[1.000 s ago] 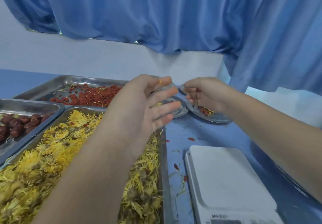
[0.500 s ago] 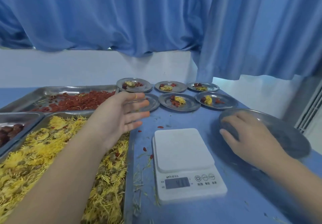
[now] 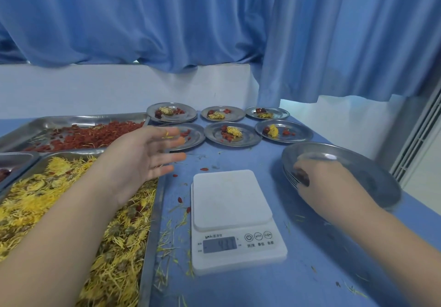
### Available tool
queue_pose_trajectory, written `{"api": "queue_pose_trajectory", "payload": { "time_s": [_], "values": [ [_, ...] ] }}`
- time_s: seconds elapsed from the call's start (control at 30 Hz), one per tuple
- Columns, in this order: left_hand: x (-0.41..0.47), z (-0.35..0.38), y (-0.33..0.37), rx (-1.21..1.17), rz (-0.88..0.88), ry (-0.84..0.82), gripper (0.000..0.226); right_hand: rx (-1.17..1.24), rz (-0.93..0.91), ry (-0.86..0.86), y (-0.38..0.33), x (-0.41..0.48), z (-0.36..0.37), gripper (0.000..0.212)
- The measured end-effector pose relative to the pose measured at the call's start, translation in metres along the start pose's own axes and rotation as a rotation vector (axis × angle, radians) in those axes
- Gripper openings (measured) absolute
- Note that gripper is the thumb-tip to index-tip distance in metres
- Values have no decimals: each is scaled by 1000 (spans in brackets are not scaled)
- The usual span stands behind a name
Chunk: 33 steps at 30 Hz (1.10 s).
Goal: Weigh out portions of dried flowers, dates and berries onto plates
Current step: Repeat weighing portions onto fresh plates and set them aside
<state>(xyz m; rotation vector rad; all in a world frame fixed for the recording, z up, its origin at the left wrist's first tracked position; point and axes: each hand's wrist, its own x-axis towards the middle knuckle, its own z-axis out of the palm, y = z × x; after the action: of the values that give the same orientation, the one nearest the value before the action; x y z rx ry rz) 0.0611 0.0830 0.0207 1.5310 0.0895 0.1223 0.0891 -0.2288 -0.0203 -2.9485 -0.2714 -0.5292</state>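
A white digital kitchen scale [image 3: 232, 218] lies on the blue surface [image 3: 310, 271], between the trays and a stack of plates [image 3: 372, 175]. It is a rounded rectangle whose long axis runs away from the person. Its grey display and three round buttons are at the near end, the digits too blurred to read, and the weighing pad is bare.

Left of the scale, a steel tray of yellow dried flowers [image 3: 59, 211] runs lengthwise the same way. Behind it is a tray of red berries [image 3: 90, 134], set crosswise. A corner of a tray of dark dates [image 3: 9, 170] shows at the left edge.

Beyond the scale, six small steel plates [image 3: 250, 137] stand in two rows of three. Each carries a small heap of flowers and red pieces.

The left hand [image 3: 143, 161] hovers over the far end of the flower tray. It is wide open, with fingers spread and pointing right, and holds nothing. A yellow petal [image 3: 167, 136] clings to one finger.

The right hand [image 3: 334, 182] lies on the stack of plates, its fingers curled over the near rim and gripping it. The rim is motion-blurred. There is a dark red-brown patch by the fingers, and I cannot tell what it is.
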Motion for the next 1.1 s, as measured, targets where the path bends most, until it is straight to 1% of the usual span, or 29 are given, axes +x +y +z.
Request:
{"api": "queue_pose_trajectory", "payload": {
  "time_s": [0.13, 0.23, 0.3, 0.37, 0.47, 0.57, 0.7, 0.87, 1.0, 1.1],
  "values": [
    [-1, 2, 0, 7, -2, 3, 26, 31, -4, 61, -1, 0, -2, 18],
    [-1, 3, 0, 10, -10, -1, 26, -18, -39, 155, 1, -2, -6, 16],
    [-1, 4, 0, 9, -18, -5, 25, -72, -78, 254, 2, -2, -10, 10],
    [-1, 5, 0, 8, -24, -7, 24, -80, -126, 382, 2, -3, -14, 11],
    [-1, 6, -1, 11, -28, -8, 24, -13, -224, 591, 2, -2, -17, 12],
    [-2, 6, -1, 14, -24, -1, 25, 68, -381, 688, -1, -2, -15, 9],
    [-3, 4, 0, -2, -7, 56, 22, 100, -521, 701, -14, -8, -8, 5],
    [0, 1, 0, -55, 13, 144, 21, 107, -679, 672, -40, -21, -1, 16],
    [2, -1, 0, -78, 19, 154, 19, 102, -767, 600, -56, -30, 4, 20],
    [3, -2, -1, -87, 24, 154, 19, 90, -794, 538, -59, -34, 6, 22]
  ]
}}
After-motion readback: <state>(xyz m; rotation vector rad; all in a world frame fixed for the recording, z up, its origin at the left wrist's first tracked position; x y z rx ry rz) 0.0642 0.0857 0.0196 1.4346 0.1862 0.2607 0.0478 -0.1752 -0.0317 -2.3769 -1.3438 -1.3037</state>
